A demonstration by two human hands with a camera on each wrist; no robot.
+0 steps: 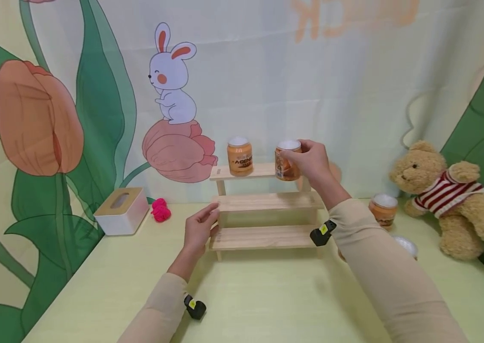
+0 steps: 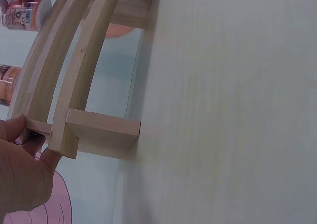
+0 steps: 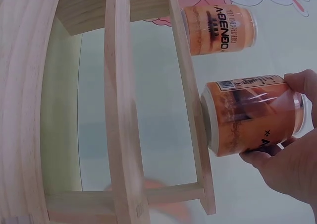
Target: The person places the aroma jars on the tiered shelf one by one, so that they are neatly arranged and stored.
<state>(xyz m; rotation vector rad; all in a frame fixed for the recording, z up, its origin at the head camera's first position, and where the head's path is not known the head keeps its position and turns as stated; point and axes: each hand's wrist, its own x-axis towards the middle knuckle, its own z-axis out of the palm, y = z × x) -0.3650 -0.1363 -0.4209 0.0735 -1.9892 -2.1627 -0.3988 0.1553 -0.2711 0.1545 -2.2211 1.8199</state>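
A three-step wooden shelf (image 1: pixel 267 202) stands mid-table. On its top step, to the left, stands an orange jar with a white lid (image 1: pixel 239 157), also seen in the right wrist view (image 3: pixel 220 28). My right hand (image 1: pixel 306 159) grips a second orange jar (image 1: pixel 285 164) from the side at the right end of the top step. That jar's base (image 3: pixel 250 115) meets the step's slat, and the fingers (image 3: pixel 292 164) wrap round its lid end. My left hand (image 1: pixel 207 219) pinches the left end of the middle step between thumb and fingers (image 2: pixel 22 135). The wooden shelf (image 2: pixel 84 85) fills the left wrist view.
A third orange jar (image 1: pixel 383 208) and a white dish (image 1: pixel 406 245) sit right of the shelf, near a teddy bear (image 1: pixel 451 200). At the back left are a white tissue box (image 1: pixel 122 209) and a pink object (image 1: pixel 160 209). A printed backdrop hangs behind the table.
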